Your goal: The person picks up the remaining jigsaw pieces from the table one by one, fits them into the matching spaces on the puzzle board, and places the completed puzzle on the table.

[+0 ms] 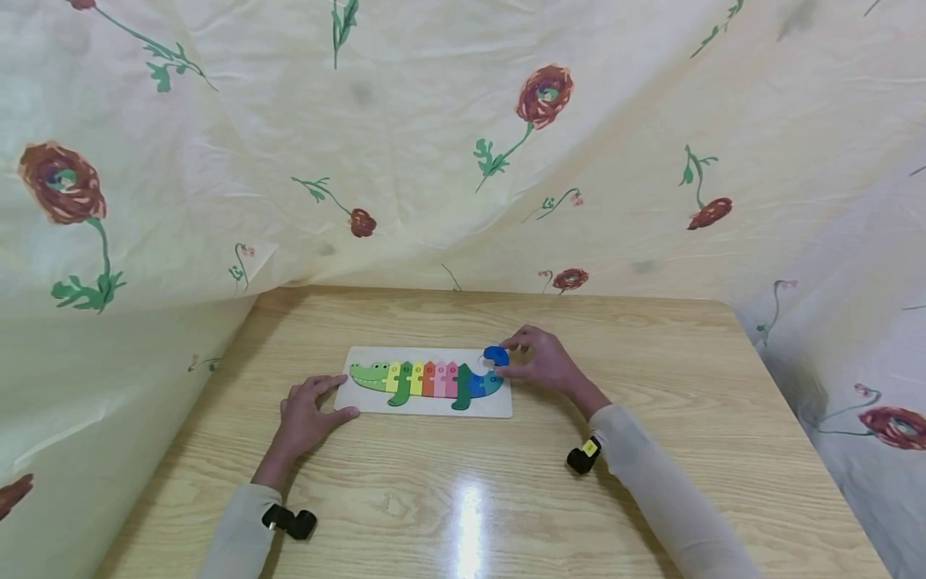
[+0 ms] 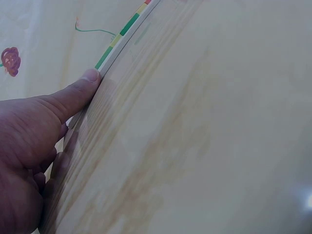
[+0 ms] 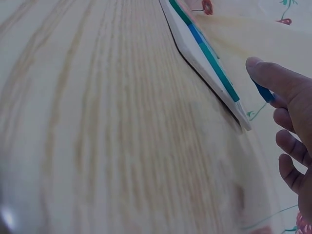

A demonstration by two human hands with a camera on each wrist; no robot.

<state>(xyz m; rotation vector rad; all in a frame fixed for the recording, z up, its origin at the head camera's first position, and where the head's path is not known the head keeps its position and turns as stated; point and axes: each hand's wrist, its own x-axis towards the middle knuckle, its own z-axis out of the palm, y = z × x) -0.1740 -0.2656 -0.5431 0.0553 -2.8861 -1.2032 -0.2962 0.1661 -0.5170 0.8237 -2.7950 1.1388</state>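
A white puzzle board (image 1: 427,408) lies on the wooden table, bearing a crocodile puzzle (image 1: 439,379) in coloured pieces, its green head to the left. My right hand (image 1: 544,362) pinches a curved blue puzzle piece (image 1: 496,355) between thumb and fingers over the board's upper right corner. In the right wrist view this blue piece (image 3: 263,91) shows beside the thumb, raised above the board, and the other fingers curl loosely. My left hand (image 1: 305,414) touches the board's left end with spread fingers. The thumb tip (image 2: 91,75) presses the board's edge in the left wrist view.
The wood-grain table (image 1: 391,490) extends around the board on all sides. A pale cloth (image 1: 434,161) with red flowers hangs behind and at both sides. Black wrist cameras (image 1: 291,521) sit on both sleeves, and light glares off the table's front.
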